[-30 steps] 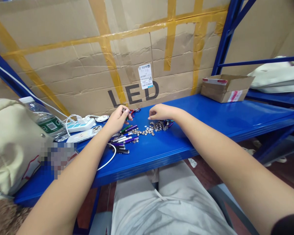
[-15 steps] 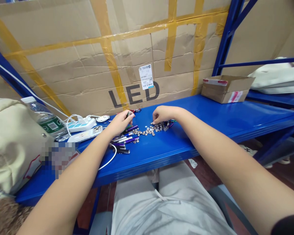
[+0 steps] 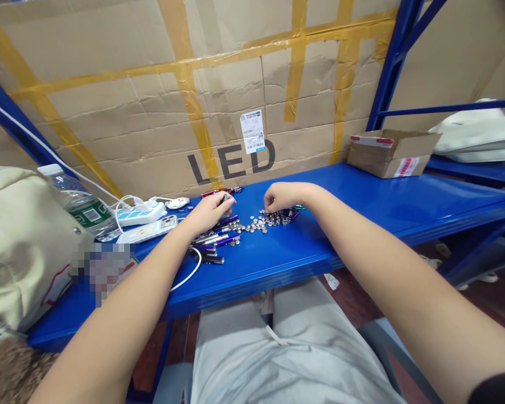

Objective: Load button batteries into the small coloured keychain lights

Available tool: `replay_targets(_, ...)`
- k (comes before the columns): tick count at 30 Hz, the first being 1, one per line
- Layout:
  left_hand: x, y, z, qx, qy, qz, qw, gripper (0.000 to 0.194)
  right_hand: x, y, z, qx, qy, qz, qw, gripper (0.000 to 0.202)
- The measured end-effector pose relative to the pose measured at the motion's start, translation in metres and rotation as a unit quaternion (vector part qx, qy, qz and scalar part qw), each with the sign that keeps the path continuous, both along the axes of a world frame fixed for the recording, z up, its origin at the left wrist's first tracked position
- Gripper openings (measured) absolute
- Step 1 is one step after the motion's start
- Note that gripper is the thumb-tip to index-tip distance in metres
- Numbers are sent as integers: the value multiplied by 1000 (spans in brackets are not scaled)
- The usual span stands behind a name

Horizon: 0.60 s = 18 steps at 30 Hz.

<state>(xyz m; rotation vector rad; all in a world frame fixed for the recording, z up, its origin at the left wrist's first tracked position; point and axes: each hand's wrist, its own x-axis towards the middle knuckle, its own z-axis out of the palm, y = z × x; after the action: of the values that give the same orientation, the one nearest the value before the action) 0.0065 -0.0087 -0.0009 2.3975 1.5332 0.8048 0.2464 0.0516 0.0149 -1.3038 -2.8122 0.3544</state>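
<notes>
My left hand (image 3: 212,212) is closed around a small green-and-metal tube, of which only the end shows, above a heap of pens or slim torches (image 3: 212,239) in purple, silver and black. My right hand (image 3: 280,197) has its fingers pinched together at the edge of a pile of small metal caps (image 3: 284,216); what is between the fingertips is too small to make out. Between the two hands, round silver button cells (image 3: 256,224) lie scattered on the blue shelf (image 3: 286,249). Red pens (image 3: 219,192) lie behind my left hand.
On the left are a cream bag (image 3: 21,241), a plastic bottle (image 3: 88,210), a power strip (image 3: 145,213) with white cables and a phone (image 3: 151,229). An open cardboard box (image 3: 387,157) sits at the right. A large taped cardboard sheet (image 3: 143,129) stands behind.
Both hands stay nearly in place. The right hand's fingers have dipped slightly toward the metal caps. The whole view has shifted a little.
</notes>
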Motion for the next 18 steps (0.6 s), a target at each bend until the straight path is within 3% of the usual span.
replay_targets(5, 2, -1, 1, -3, 23, 3, 1000, 38, -6, 0, -4, 22, 14, 1, 1000, 16)
replay_targets(8, 3, -2, 2, -6, 44, 9, 999, 40, -8, -1, -2, 40, 90, 24, 995, 13)
replay_targets(10, 4, -4, 3, -8, 51, 8, 999, 41, -11, -3, -1, 42, 203, 61, 976, 14)
replay_targets(13, 6, -5, 3, -17, 45, 1, 999, 41, -22, -5, -4, 26, 370, 116, 921, 18)
replay_targets(15, 8, -6, 3, -25, 35, -8, 999, 41, -31, -6, -9, 18, 422, 132, 896, 20)
replay_targets(18, 9, -7, 2, -32, 20, -20, 999, 41, -40, -8, -15, 23, 428, 144, 892, 18)
